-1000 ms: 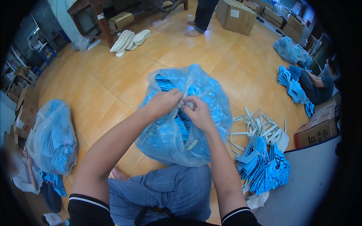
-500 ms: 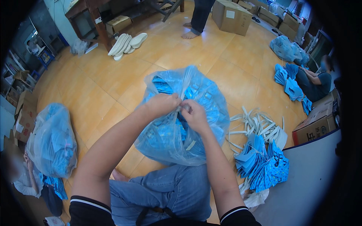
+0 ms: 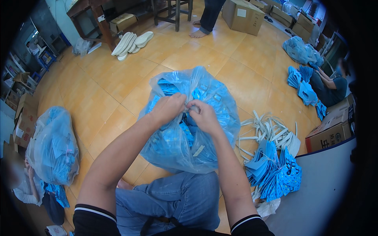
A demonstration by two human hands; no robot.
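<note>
A large translucent plastic bag (image 3: pixel 169 153) stands on the floor in front of my crossed legs. Through its film I see many blue patterned flat pieces (image 3: pixel 168 87) in stacks. My left hand (image 3: pixel 170 108) is closed on the gathered plastic at the bag's top. Right beside it my right hand (image 3: pixel 201 115) pinches the same bunched plastic between thumb and fingers. The two hands nearly touch, and the exact grip is partly hidden behind the knuckles.
Tied blue pieces (image 3: pixel 275 169) and white straps (image 3: pixel 273 131) lie to my right by a grey panel (image 3: pixel 327 188). Another filled bag (image 3: pixel 55 147) is at left, beside a seated person. White shoe soles (image 3: pixel 130 44), a stool (image 3: pixel 172 15) and a carton (image 3: pixel 243 17) stand farther off.
Both hands stay on the bunched plastic; they have shifted slightly, with the fingers a little rearranged. At the back, the stool that was tilted now stands upright.
</note>
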